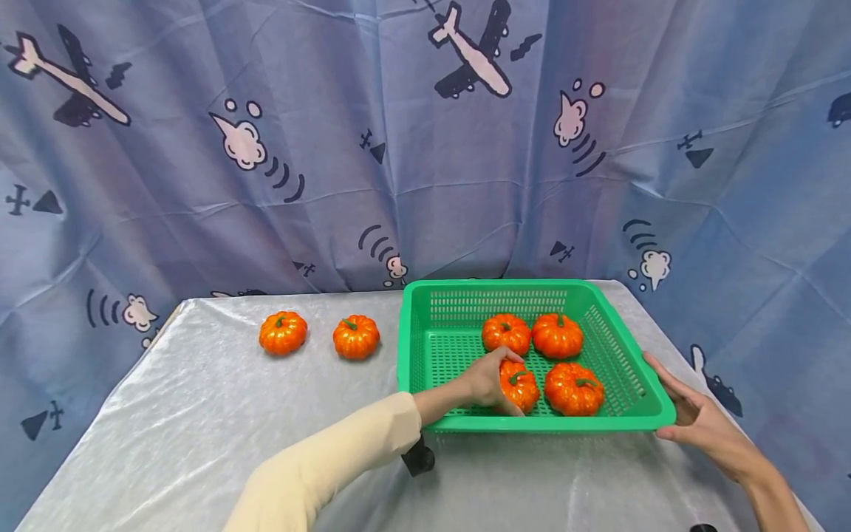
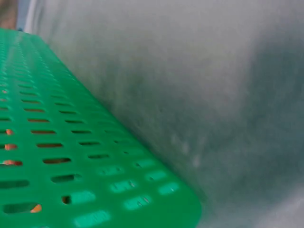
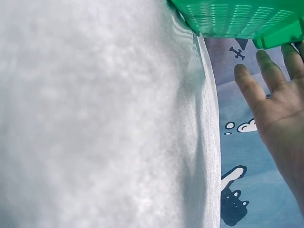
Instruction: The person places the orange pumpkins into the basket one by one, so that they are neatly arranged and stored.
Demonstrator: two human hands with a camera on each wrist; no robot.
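Inside the green basket, at the near side of its floor area, the left hand grasps the held pumpkin, fingers on its far side and thumb on its near side. The held pumpkin is squat and round with no marked long axis; its green stem faces up and away from the palm. Whether it bears on the basket floor or is slightly raised cannot be told. Directly beyond it sits the rear-left pumpkin; just to its right sits the front-right pumpkin; the rear-right pumpkin lies diagonally beyond. The left forearm, in a cream sleeve, reaches in from the near left. The right hand is at the outside of the basket's near right corner, its fingers extended along the wall and rim, not clenched. The basket's long axis runs left to right. Outside its left wall, on the silvery cloth, are the inner loose pumpkin, nearer the basket, and the outer loose pumpkin, farther left. Governing relation, as judged: both loose pumpkins lie left of and beyond the grip, across the left wall, so the left hand is the nearer one. A printed curtain hangs behind.
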